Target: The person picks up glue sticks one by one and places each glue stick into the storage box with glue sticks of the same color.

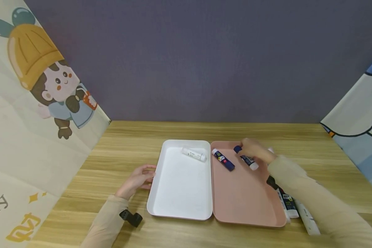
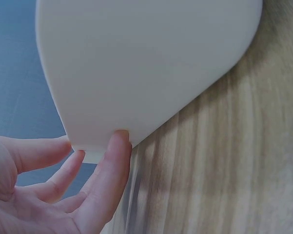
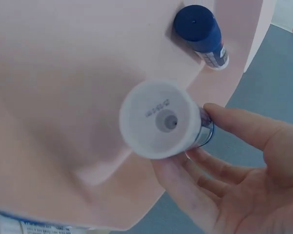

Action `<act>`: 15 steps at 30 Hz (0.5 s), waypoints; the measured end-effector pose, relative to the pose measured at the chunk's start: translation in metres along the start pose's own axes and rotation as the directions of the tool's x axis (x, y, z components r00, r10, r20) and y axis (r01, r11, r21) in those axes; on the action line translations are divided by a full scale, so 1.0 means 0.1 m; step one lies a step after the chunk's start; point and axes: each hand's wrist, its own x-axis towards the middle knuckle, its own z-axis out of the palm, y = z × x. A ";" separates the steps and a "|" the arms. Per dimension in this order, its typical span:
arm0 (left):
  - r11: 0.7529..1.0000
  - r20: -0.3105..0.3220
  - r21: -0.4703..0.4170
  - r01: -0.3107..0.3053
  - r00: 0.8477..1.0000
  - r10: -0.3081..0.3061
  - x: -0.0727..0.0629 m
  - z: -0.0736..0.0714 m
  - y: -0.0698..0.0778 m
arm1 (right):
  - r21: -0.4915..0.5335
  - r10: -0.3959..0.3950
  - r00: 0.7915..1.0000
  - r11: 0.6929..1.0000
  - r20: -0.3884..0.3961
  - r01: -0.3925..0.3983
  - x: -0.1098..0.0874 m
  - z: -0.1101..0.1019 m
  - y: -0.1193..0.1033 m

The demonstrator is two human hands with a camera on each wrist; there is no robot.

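A glue stick (image 1: 249,162) with a navy label and white base is held in my right hand (image 1: 254,150), over the far part of the pink tray (image 1: 245,203). In the right wrist view its white end (image 3: 153,122) faces the camera, with thumb and fingers round the barrel. Another navy glue stick (image 1: 223,159) lies in that tray near its left wall. My left hand (image 1: 139,179) is at the left edge of the white tray (image 1: 179,193); in the left wrist view its fingertips touch the tray's rim. A white glue stick (image 1: 193,154) lies inside the white tray.
The two trays stand side by side on the wooden table (image 1: 127,144). Right of the pink tray, partly behind my right forearm, lie more sticks, among them a dark-labelled one (image 1: 289,205) and a white one (image 1: 307,217). A dark panel (image 1: 204,62) rises behind the table.
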 end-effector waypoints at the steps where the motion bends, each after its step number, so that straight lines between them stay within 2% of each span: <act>1: 1.000 -0.002 0.001 -0.001 1.000 0.001 0.00 0.00 0.00 | 0.003 0.001 1.000 1.000 -0.001 -0.001 0.01 0.01 0.00; 8: 1.000 -0.008 0.001 0.002 1.000 -0.002 0.01 0.04 0.01 | -0.004 0.016 1.000 1.000 0.003 -0.016 0.06 0.05 0.01; 15: 1.000 -0.011 -0.001 0.002 1.000 -0.002 0.02 0.06 0.01 | -0.017 0.037 0.998 0.999 0.053 -0.036 0.11 0.08 0.04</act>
